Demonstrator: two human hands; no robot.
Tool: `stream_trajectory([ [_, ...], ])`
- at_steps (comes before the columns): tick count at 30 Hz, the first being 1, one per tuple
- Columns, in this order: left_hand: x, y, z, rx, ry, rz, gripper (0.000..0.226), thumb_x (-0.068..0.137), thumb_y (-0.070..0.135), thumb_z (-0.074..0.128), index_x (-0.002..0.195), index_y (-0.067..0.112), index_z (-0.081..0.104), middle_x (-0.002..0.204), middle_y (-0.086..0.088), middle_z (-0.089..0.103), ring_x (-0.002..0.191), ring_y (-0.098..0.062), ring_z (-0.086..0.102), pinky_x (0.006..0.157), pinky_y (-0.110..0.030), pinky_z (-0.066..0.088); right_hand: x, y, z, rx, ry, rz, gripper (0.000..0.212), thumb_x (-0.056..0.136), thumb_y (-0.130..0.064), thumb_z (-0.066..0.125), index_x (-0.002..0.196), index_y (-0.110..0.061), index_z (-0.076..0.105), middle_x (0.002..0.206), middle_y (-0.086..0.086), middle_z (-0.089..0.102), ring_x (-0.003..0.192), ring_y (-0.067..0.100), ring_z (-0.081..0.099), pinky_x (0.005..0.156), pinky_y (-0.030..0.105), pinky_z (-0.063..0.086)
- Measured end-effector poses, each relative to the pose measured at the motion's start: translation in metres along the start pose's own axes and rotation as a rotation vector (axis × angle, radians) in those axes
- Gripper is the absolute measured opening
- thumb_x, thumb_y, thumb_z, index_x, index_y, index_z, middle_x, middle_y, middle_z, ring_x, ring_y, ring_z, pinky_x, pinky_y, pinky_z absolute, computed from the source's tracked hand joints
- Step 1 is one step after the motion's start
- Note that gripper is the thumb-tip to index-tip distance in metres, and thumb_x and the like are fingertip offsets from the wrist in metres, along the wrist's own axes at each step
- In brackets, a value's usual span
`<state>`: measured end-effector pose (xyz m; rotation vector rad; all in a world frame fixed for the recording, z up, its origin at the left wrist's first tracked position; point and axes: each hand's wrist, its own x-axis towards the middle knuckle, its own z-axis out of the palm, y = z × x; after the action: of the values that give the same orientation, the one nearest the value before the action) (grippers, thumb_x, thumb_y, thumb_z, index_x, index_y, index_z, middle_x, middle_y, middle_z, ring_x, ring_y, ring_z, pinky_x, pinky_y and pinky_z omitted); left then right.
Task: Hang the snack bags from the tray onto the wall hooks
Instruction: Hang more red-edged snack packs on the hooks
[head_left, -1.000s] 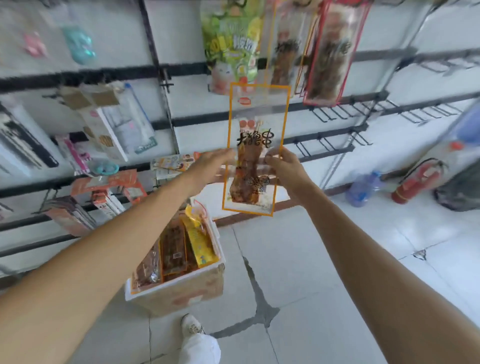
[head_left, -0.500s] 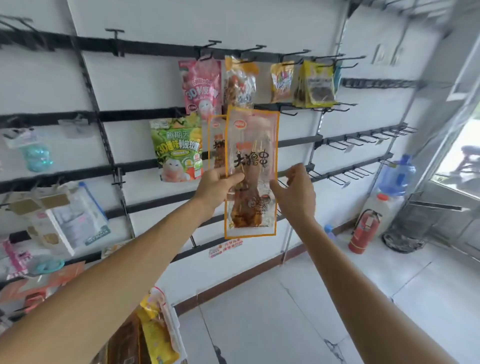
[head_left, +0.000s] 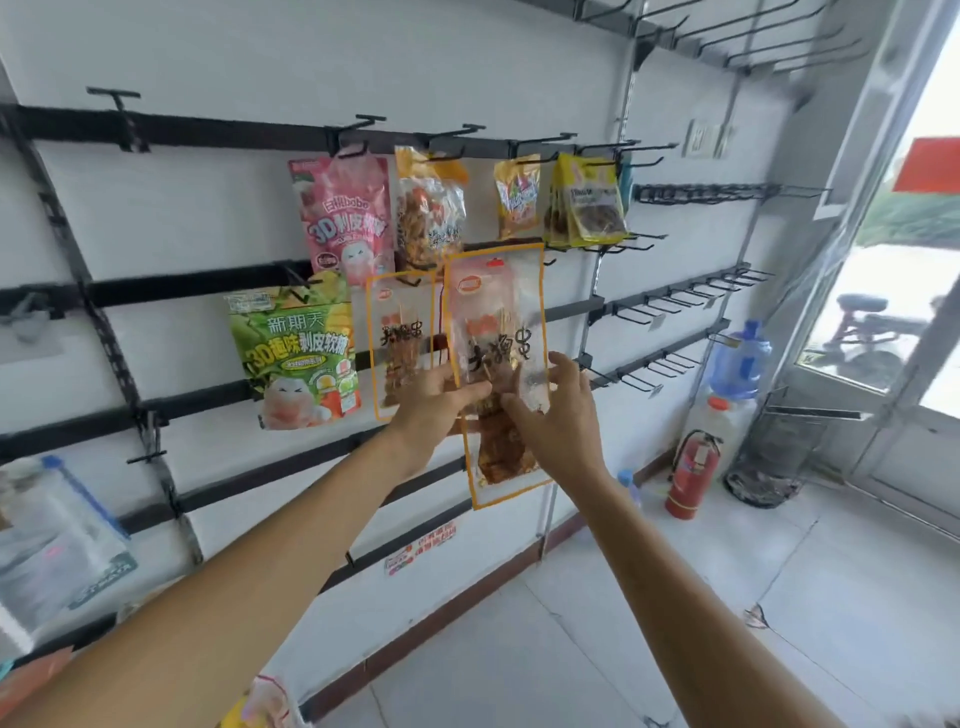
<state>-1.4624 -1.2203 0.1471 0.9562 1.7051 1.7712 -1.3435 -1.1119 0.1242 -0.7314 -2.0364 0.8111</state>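
Pinched at mid-height from both sides: left hand (head_left: 441, 395) curled on the left edge, right hand (head_left: 550, 410) curled on the right edge of the orange-bordered skewer bag (head_left: 496, 322). Lifted higher than half a second ago, top now level with the hanging row. Seemingly almost ready for hooking, not hung yet. Flat, glossy clear film, brown sticks inside. Just behind, to the left, a twin bag (head_left: 400, 338) already hanging. Farther, puffy green candy bag (head_left: 296, 353) and pink candy bag (head_left: 345, 218) under thin black wire hooks (head_left: 457, 132).
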Motion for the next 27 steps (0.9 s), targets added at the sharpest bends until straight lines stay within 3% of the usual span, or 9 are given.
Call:
stream_trajectory([
  [2, 0.006, -0.006, -0.005, -0.044, -0.031, -0.017, 0.004, 0.093, 0.011, 0.066, 0.095, 0.012, 0.063, 0.083, 0.0, 0.069, 0.08, -0.017, 0.069, 0.074, -0.039, 0.061, 0.01, 0.001, 0.003, 0.138, 0.069, 0.075, 0.067, 0.089, -0.042, 0.069, 0.144, -0.018, 0.037, 0.132, 0.006, 0.053, 0.118, 0.019, 0.053, 0.097, 0.036, 0.049],
  [4, 0.013, -0.015, -0.011, -0.002, -0.057, -0.038, 0.004, 0.094, 0.008, 0.065, 0.092, 0.009, 0.062, 0.073, 0.004, 0.069, 0.075, -0.015, 0.07, 0.077, -0.043, 0.061, 0.022, -0.001, 0.003, 0.323, 0.066, 0.149, 0.046, 0.094, -0.035, 0.065, 0.133, -0.02, 0.047, 0.111, 0.012, 0.066, 0.095, 0.017, 0.062, 0.083, 0.035, 0.057],
  [7, 0.018, -0.027, -0.018, 0.098, -0.077, -0.062, 0.004, 0.094, 0.005, 0.063, 0.093, 0.009, 0.064, 0.075, 0.004, 0.069, 0.072, -0.013, 0.07, 0.072, -0.037, 0.062, 0.042, -0.001, 0.011, 0.522, -0.024, 0.102, 0.011, 0.096, -0.026, 0.063, 0.103, -0.018, 0.06, 0.076, 0.012, 0.063, 0.069, 0.02, 0.057, 0.072, 0.055, 0.058],
  [10, 0.031, -0.039, -0.029, 0.184, -0.019, -0.093, 0.006, 0.094, 0.011, 0.065, 0.1, 0.011, 0.064, 0.088, -0.003, 0.066, 0.073, -0.013, 0.069, 0.078, -0.034, 0.061, 0.062, 0.009, 0.029, 0.495, -0.075, 0.015, 0.01, 0.096, -0.02, 0.063, 0.088, -0.015, 0.062, 0.063, -0.012, 0.061, 0.06, 0.008, 0.054, 0.056, 0.037, 0.052],
  [15, 0.062, -0.026, -0.05, 0.223, 0.184, 0.023, 0.04, 0.093, 0.025, 0.067, 0.131, 0.022, 0.055, 0.116, 0.008, 0.067, 0.103, -0.008, 0.066, 0.085, -0.025, 0.051, 0.102, 0.034, 0.06, 0.54, -0.259, -0.034, 0.016, 0.097, -0.017, 0.062, 0.09, -0.002, 0.06, 0.087, 0.021, 0.066, 0.072, 0.015, 0.059, 0.064, 0.027, 0.048],
  [19, 0.096, 0.005, -0.064, 0.362, 0.363, 0.175, 0.044, 0.09, 0.026, 0.072, 0.13, 0.028, 0.055, 0.125, 0.008, 0.064, 0.118, -0.009, 0.059, 0.101, -0.031, 0.046, 0.134, 0.051, 0.08, 0.542, -0.425, -0.058, 0.013, 0.097, -0.019, 0.062, 0.086, -0.012, 0.061, 0.073, -0.012, 0.063, 0.069, 0.009, 0.057, 0.067, 0.026, 0.046],
  [21, 0.109, 0.014, -0.065, 0.55, 0.333, 0.173, 0.031, 0.089, 0.025, 0.073, 0.119, 0.027, 0.064, 0.116, 0.007, 0.068, 0.112, -0.01, 0.063, 0.102, -0.036, 0.048, 0.148, 0.056, 0.088, 0.539, -0.499, -0.093, 0.013, 0.097, -0.019, 0.061, 0.086, -0.013, 0.06, 0.07, -0.019, 0.06, 0.07, 0.007, 0.055, 0.07, 0.027, 0.045],
  [24, 0.121, 0.019, -0.065, 0.686, 0.415, 0.196, 0.008, 0.089, 0.022, 0.071, 0.089, 0.03, 0.071, 0.096, 0.008, 0.072, 0.094, -0.008, 0.068, 0.095, -0.037, 0.053, 0.164, 0.057, 0.098, 0.535, -0.595, -0.159, 0.012, 0.097, -0.018, 0.06, 0.092, -0.007, 0.062, 0.079, -0.007, 0.064, 0.074, 0.008, 0.059, 0.075, 0.033, 0.048],
  [27, 0.124, 0.018, -0.063, 0.72, 0.501, 0.198, 0.007, 0.091, 0.017, 0.068, 0.087, 0.023, 0.071, 0.092, 0.007, 0.072, 0.088, -0.006, 0.068, 0.09, -0.031, 0.053, 0.176, 0.046, 0.104, 0.617, -0.643, -0.197, 0.011, 0.096, -0.016, 0.061, 0.09, -0.007, 0.064, 0.079, -0.003, 0.072, 0.077, 0.012, 0.068, 0.076, 0.035, 0.055],
])
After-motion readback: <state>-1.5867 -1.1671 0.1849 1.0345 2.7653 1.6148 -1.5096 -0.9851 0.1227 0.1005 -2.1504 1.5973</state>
